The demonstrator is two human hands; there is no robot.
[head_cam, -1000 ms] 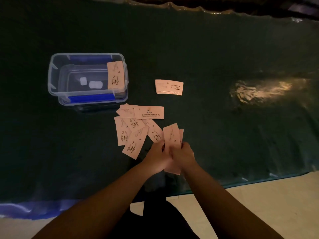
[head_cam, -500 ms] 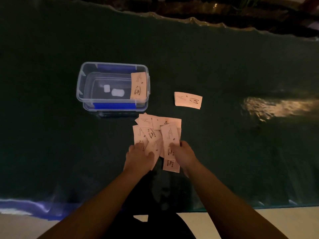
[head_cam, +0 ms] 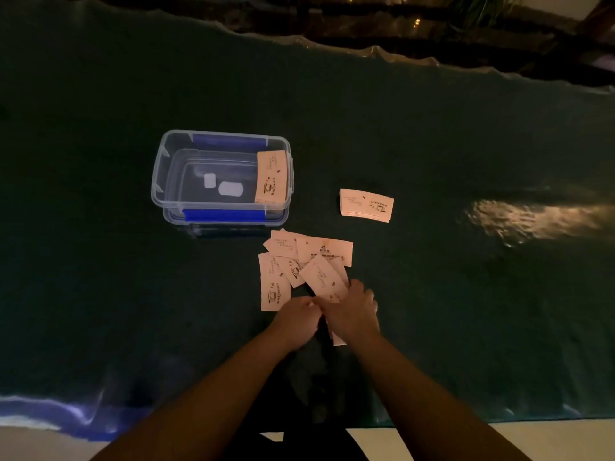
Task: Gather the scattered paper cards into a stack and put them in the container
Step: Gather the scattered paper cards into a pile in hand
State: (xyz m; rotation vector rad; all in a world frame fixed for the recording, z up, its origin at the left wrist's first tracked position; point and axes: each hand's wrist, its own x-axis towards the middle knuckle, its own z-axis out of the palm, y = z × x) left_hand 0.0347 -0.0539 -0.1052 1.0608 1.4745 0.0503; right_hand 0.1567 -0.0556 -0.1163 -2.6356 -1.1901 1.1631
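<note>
Several pale paper cards (head_cam: 293,257) with coffee-cup print lie overlapping on the dark green table, just in front of a clear plastic container (head_cam: 159,194) with blue clips. One stack of cards (head_cam: 271,176) leans inside the container against its right wall. A small neat stack of cards (head_cam: 366,205) lies apart to the right. My right hand (head_cam: 352,311) grips a bunch of cards (head_cam: 324,281) at the near edge of the pile. My left hand (head_cam: 296,316) is curled beside it, fingers touching the same bunch.
The dark green table cover (head_cam: 100,294) has a wavy plastic edge at the far side and a glare patch (head_cam: 532,216) at the right. The near table edge runs just below my forearms, with pale floor (head_cam: 499,440) beyond it.
My hands have come together at the pile's near edge; the right hand now holds a card angled to the upper left. The left hand has left the scattered cards. The view has shifted.
</note>
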